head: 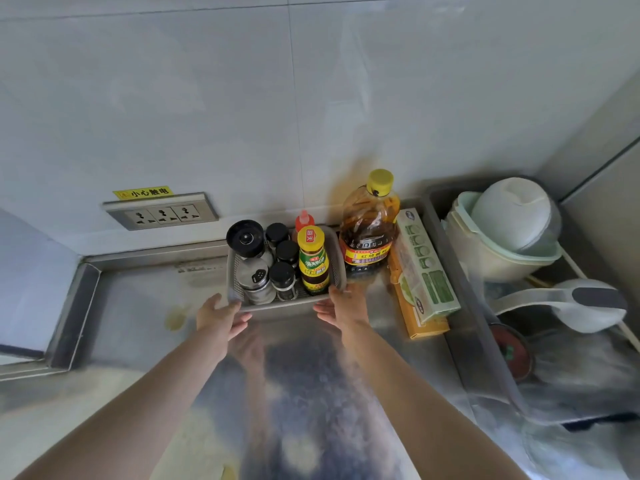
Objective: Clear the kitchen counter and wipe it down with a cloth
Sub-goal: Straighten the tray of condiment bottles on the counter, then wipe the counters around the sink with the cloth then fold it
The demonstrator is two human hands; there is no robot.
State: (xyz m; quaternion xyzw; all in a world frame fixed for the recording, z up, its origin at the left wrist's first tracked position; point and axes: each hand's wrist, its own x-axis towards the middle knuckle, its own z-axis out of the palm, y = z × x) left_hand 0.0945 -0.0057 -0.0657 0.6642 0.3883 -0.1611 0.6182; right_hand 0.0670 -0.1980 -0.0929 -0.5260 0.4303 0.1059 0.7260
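Both hands on grey condiment basket (pixel 337 252): left hand (pixel 219 315) clasping near-left corner, right hand (pixel 343 305) gripping near-right corner. Basket on steel counter (pixel 138 299); oil bottle (pixel 370 225) just beyond right hand.

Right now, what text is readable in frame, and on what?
"小心触电": yellow warning sticker above the wall socket.
"海天": red tag on the yellow-capped sauce bottle in the basket; its green label is too blurred.
Oil bottle label: blurred, unreadable.
Wrap box: print too small.
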